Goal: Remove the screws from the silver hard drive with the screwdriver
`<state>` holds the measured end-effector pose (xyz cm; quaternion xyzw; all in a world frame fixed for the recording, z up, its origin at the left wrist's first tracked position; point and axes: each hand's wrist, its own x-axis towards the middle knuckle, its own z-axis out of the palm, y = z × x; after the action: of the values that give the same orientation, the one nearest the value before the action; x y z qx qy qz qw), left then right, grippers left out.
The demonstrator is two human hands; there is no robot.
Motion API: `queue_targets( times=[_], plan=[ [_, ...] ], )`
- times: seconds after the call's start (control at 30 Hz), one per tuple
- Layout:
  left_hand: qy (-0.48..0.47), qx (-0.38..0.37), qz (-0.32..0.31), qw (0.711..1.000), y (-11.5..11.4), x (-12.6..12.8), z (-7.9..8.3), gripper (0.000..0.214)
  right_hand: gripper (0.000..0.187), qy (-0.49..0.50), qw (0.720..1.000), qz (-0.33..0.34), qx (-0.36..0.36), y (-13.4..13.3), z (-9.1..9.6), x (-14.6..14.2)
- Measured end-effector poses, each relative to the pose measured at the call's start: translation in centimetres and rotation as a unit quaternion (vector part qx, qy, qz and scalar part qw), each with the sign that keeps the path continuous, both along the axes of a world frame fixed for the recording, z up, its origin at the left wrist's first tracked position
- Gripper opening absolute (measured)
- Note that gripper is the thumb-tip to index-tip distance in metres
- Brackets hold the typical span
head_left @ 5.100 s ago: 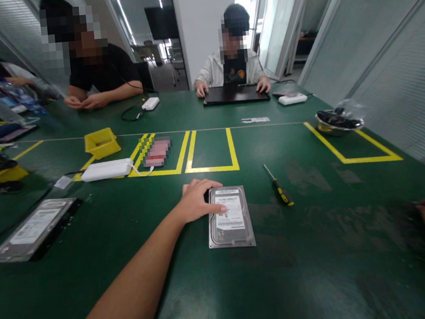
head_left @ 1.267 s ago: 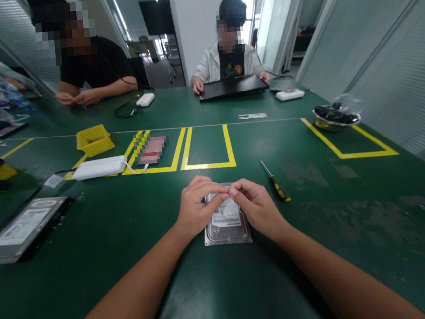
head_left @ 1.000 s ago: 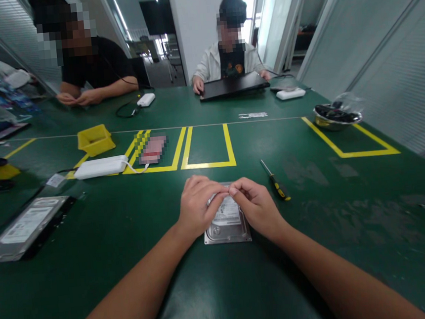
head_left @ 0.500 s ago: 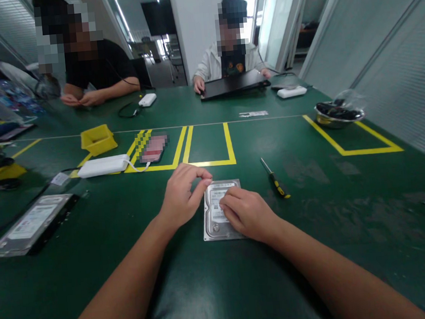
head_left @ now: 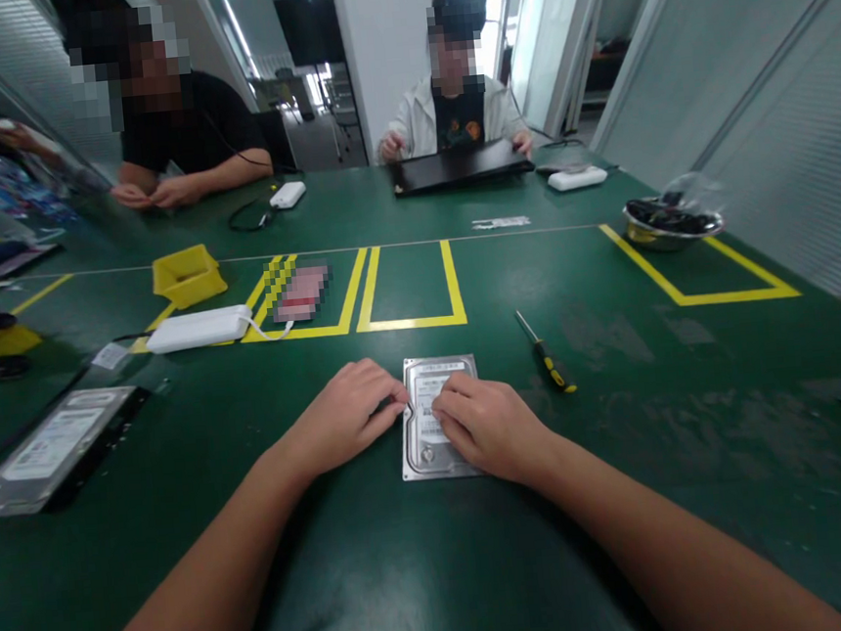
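left hand has dropped flat at 9 o'clock of the hard drive, fingers loose, holding nothing; right hand rests curled on its label, grip cannot be told; screwdriver at 3 o'clock.

No text can be read. The white label on the hard drive, under the right hand and just right of the left hand, bears print too small to make out. The same goes for the label of the second drive, well to their left.
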<state>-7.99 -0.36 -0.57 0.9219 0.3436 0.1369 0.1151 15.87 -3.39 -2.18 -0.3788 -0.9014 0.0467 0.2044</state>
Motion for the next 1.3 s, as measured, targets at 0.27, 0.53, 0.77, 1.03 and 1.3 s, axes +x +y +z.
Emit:
queue_targets(
  times=[0.27, 0.53, 0.77, 1.03, 1.3],
  plan=[
    [0.040, 0.007, -0.016, 0.999, -0.2, 0.0, 0.3, 0.014, 0.022, -0.002, 1.000, 0.006, 0.009, 0.2, -0.2, 0.1],
    [0.041, 0.002, -0.027, 0.999, -0.2, 0.2, 0.2, 0.017, 0.022, -0.004, 1.000, 0.005, 0.008, 0.1, -0.4, 0.1],
    [-0.001, -0.047, -0.010, 0.999, 0.0, 0.2, 0.1, 0.016, 0.021, -0.007, 1.000, 0.005, 0.006, 0.1, -0.3, 0.1],
    [-0.088, -0.155, 0.031, 0.983, 0.4, -0.1, -0.3, 0.007, 0.021, -0.011, 1.000, 0.004, 0.008, 0.1, -0.3, 0.0],
    [-0.132, -0.224, 0.024, 0.965, 1.1, -0.3, -1.2, 0.011, 0.023, -0.030, 0.999, 0.006, 0.019, 0.0, -0.1, 0.1]
  ],
)
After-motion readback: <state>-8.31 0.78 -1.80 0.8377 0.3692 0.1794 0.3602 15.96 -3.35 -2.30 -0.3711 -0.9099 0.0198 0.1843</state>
